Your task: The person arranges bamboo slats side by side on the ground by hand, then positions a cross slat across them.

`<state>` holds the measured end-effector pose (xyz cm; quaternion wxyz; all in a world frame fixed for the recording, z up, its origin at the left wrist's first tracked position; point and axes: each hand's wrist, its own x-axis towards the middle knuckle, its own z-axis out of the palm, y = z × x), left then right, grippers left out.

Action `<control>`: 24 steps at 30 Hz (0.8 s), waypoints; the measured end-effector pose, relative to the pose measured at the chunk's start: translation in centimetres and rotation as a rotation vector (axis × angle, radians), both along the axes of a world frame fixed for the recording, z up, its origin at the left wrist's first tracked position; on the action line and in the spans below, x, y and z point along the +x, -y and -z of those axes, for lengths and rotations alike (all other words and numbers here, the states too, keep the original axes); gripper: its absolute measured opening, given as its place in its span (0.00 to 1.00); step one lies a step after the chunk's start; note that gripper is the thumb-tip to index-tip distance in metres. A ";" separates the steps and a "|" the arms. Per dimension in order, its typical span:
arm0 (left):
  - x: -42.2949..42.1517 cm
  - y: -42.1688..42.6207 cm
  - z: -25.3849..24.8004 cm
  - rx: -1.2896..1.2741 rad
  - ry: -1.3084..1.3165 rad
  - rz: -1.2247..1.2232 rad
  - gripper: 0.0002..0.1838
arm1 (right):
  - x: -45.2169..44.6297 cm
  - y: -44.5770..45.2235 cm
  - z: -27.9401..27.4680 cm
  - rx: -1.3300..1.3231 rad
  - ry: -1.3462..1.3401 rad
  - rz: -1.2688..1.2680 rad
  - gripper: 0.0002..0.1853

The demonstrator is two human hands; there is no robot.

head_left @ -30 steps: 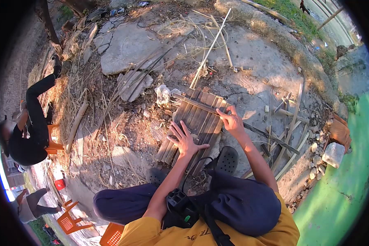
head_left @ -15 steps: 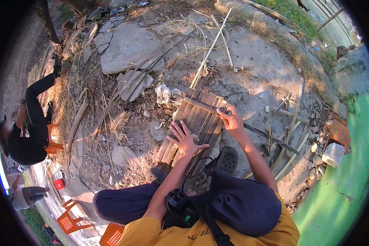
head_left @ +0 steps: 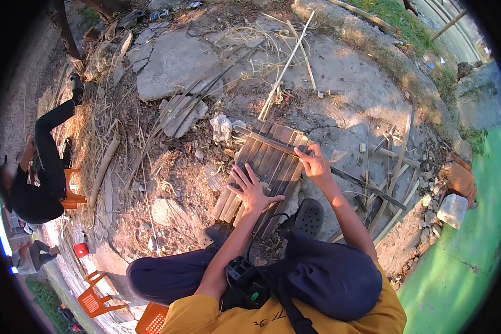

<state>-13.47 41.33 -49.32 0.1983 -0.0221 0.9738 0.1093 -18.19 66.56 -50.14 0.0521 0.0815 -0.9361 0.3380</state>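
Note:
A panel of weathered wooden slats (head_left: 279, 135) lies on the ground in front of my feet. My left hand (head_left: 250, 192) rests on its near part, fingers spread and thumb stretched to the right. A thin wooden strip (head_left: 270, 142) crosses the slats near the far end. My right hand (head_left: 315, 167) pinches this strip between thumb and fingers at the panel's right edge. Beyond that hand, a dark strip (head_left: 364, 186) continues to the lower right; whether it is the same piece I cannot tell.
Loose wood strips (head_left: 395, 172) lie on the right, near bricks and a pale stone block (head_left: 452, 210). Long pale strips (head_left: 286, 69) extend beyond the panel. A seated person (head_left: 36, 178) is on the left, with a log (head_left: 104, 167) nearby. An orange chair (head_left: 93, 298) stands lower left.
Both my hands and the strip hold the same place. At the far lower left, a person in the background has shifted position.

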 end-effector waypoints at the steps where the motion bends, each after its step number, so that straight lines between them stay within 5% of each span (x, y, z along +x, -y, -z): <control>1: 0.0 0.0 0.0 0.000 0.000 0.000 0.99 | 0.0 0.0 -0.1 -0.003 -0.005 -0.002 0.28; 24: 0.0 0.0 0.4 -0.068 -0.011 0.026 0.99 | 0.1 0.1 -0.3 0.024 0.009 -0.001 0.27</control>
